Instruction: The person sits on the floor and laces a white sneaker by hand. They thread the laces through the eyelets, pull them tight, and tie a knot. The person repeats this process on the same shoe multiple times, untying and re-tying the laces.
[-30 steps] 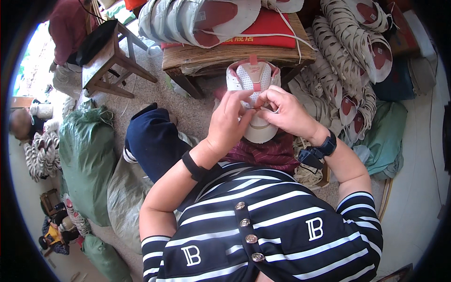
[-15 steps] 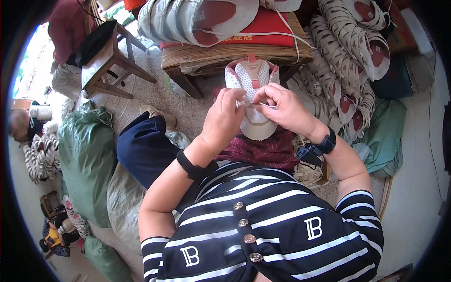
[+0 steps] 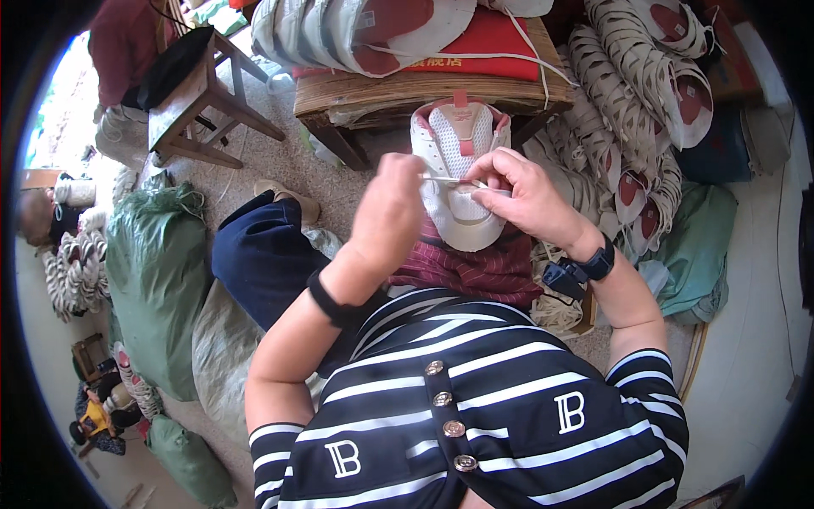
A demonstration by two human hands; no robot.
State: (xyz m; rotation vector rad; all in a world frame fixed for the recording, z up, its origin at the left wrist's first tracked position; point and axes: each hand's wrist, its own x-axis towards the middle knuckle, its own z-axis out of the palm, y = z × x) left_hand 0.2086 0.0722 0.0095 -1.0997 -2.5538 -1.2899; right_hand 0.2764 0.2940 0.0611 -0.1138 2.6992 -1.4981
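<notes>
A white shoe upper [image 3: 458, 153] with pink trim rests on a dark red striped cloth [image 3: 475, 267] over my lap. My left hand [image 3: 388, 212] pinches one end of a thin white lace [image 3: 449, 180] stretched across the upper. My right hand [image 3: 521, 195] grips the lace's other end and presses on the upper's right side. Both hands sit close together over the shoe. I wear a black band on the left wrist and a black watch on the right.
A low wooden bench [image 3: 424, 89] ahead carries a red cushion and stacked white shoe uppers [image 3: 356, 30]. More stacked uppers [image 3: 644, 93] pile at the right. A wooden stool [image 3: 199, 97] stands upper left. Green sacks [image 3: 153, 280] lie at my left, with another person [image 3: 38, 220] at the far left.
My hands have drawn slightly apart, pulling the lace taut across the upper. The shoe has shifted a little on my lap.
</notes>
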